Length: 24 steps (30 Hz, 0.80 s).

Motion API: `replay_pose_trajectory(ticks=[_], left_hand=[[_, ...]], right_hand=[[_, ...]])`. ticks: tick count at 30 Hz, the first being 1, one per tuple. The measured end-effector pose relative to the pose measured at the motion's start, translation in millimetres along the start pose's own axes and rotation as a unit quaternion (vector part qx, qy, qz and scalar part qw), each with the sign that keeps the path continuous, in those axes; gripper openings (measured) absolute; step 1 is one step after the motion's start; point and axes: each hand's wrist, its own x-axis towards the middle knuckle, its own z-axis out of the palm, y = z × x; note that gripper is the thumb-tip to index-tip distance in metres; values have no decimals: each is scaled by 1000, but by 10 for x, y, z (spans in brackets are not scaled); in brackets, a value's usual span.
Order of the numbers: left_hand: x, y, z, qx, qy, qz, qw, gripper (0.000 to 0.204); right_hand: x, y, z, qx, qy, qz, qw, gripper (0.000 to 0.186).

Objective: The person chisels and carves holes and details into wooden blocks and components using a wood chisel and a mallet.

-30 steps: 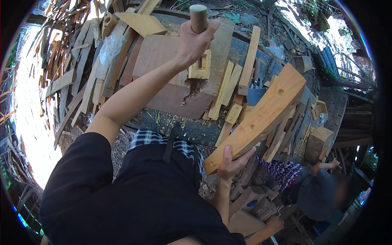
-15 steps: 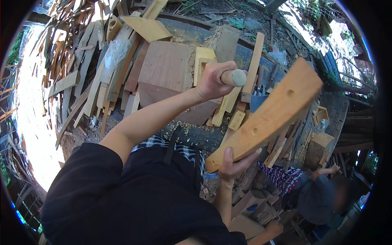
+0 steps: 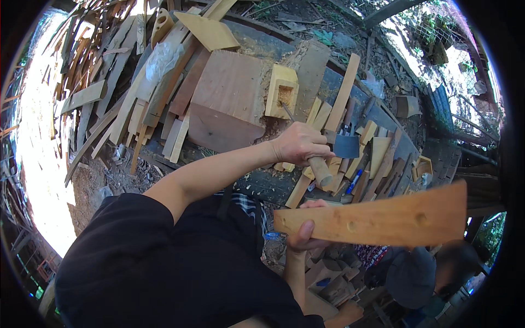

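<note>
My left hand (image 3: 302,145) is wrapped around the round wooden handle of a chisel (image 3: 320,171). Its thin blade slants up and away, and the tip reaches into a rectangular recess in a pale yellow wooden block (image 3: 274,99). Loose chips lie inside that recess. The block rests beside a big reddish-brown timber block (image 3: 227,82). In my right hand (image 3: 304,236) is a long, flared wooden mallet (image 3: 383,216), gripped at its narrow end. The mallet's wide end points right, well apart from the chisel, and two shallow round dents mark its face.
Behind my left hand are a dark blade-like tool (image 3: 346,146), a blue marker (image 3: 354,181) and several wood strips. Scrap boards (image 3: 104,71) pile up at the left, with a clear plastic bag (image 3: 163,61) on them. Another person (image 3: 413,276) is at the lower right.
The chisel has come down and toward me, its tip now in the block's recess. My right hand has swung the mallet from slanting upward to nearly level, lower and farther right.
</note>
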Motion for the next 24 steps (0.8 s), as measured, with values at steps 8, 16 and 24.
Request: replay_pose_trajectory(ticks=[8,16,24], left_hand=[[535,-33,-287,-115,261,-243,927,18],[756,-504,-576,-233,347,-336,844,34],[622,-461,-451,-173,317,-370,856,35]], right_hand=[[70,122,-157,-119,116,25,986,75],[79,103,-193,-155,136,66,976,79],[109,31,-205,-186,75,96,975,79]])
